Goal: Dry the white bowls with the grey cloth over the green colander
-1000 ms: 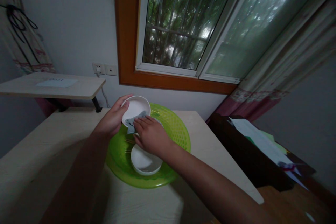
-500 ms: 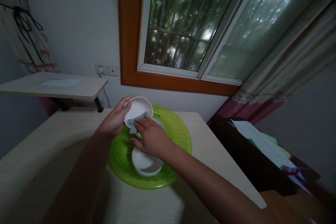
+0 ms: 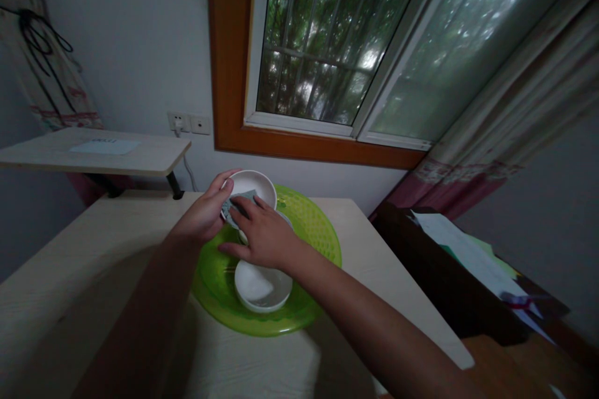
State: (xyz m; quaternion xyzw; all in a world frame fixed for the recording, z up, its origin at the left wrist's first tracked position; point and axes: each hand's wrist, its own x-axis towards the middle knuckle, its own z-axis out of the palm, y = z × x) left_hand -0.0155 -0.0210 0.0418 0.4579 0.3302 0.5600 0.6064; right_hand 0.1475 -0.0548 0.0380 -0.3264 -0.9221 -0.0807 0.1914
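Observation:
A white bowl point(image 3: 260, 183) is tilted toward me above the far part of a green basin point(image 3: 314, 218). My left hand point(image 3: 202, 213) grips this bowl at its left rim, thumb over the edge. My right hand point(image 3: 267, 235) presses a grey cloth point(image 3: 235, 204) against the bowl's inside, fingers spread over the cloth and thumb held apart. Below that hand, another white bowl point(image 3: 263, 292) rests in the near part of the basin. Behind the right hand, the rim of one more white bowl point(image 3: 285, 219) shows; most of it is hidden.
The basin stands on a pale wooden table point(image 3: 243, 365). At the left, a raised shelf point(image 3: 154, 153) carries a paper label point(image 3: 105, 146). A window point(image 3: 337, 56) and wall sockets point(image 3: 188, 123) are behind. Papers point(image 3: 468, 249) lie on a dark surface at the right.
My right hand has moved the cloth left and deeper into the bowl, and its fingers have spread. The left hand keeps its grip while the bowl has shifted slightly.

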